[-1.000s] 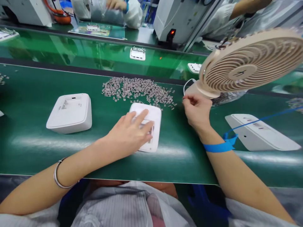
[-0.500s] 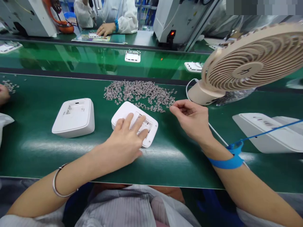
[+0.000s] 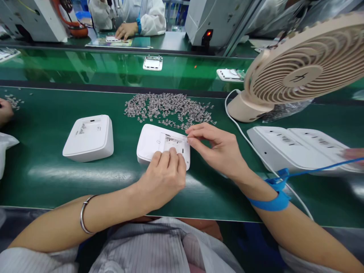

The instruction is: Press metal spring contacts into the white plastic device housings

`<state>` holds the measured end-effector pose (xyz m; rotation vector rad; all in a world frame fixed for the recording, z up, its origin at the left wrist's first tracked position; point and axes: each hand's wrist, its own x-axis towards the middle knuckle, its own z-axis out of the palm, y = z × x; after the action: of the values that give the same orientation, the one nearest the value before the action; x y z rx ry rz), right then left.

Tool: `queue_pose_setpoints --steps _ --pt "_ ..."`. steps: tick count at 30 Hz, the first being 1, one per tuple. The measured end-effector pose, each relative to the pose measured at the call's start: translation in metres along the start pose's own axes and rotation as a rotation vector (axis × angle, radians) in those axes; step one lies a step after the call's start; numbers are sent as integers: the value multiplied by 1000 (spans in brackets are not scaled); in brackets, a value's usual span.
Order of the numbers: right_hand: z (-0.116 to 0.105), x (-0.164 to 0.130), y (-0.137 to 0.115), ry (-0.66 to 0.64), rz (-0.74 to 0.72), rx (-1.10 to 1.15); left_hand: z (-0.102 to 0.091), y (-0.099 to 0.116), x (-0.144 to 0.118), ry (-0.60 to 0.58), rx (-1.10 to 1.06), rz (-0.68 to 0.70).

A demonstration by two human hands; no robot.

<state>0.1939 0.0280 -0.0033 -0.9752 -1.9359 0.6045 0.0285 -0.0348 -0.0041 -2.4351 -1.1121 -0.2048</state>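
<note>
A white plastic housing (image 3: 149, 141) with an open rectangular recess lies on the green bench in front of me. My left hand (image 3: 166, 172) rests on its near side, fingers bent together over the recess's lower edge and holding it. At the housing's far right corner, by the recess, is my right hand (image 3: 217, 148), thumb and fingertips pinched. Whatever is in that pinch is too small to make out. Just behind the housing spreads a pile of small metal pieces (image 3: 167, 108), resembling clips. A second white housing (image 3: 88, 140) sits apart on the left, recess up.
A beige fan (image 3: 301, 76) stands at right, its white cable (image 3: 241, 131) crossing the bench. Two white housings (image 3: 284, 146) lie beyond my blue wrist strap (image 3: 273, 201), a blurred hand at their far end. A green conveyor (image 3: 113, 68) carries white parts; a co-worker's hand (image 3: 126, 30) is beyond.
My right hand has moved left from the pile's edge to the housing. My left hand has turned the housing and curled its fingers. The housings at right shifted left; conveyor parts moved left.
</note>
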Motion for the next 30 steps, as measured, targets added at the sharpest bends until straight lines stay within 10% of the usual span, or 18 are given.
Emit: queue_pose_setpoints --steps 30 --pt "25 -7 6 56 -121 -281 3 1 -1 14 -25 -48"
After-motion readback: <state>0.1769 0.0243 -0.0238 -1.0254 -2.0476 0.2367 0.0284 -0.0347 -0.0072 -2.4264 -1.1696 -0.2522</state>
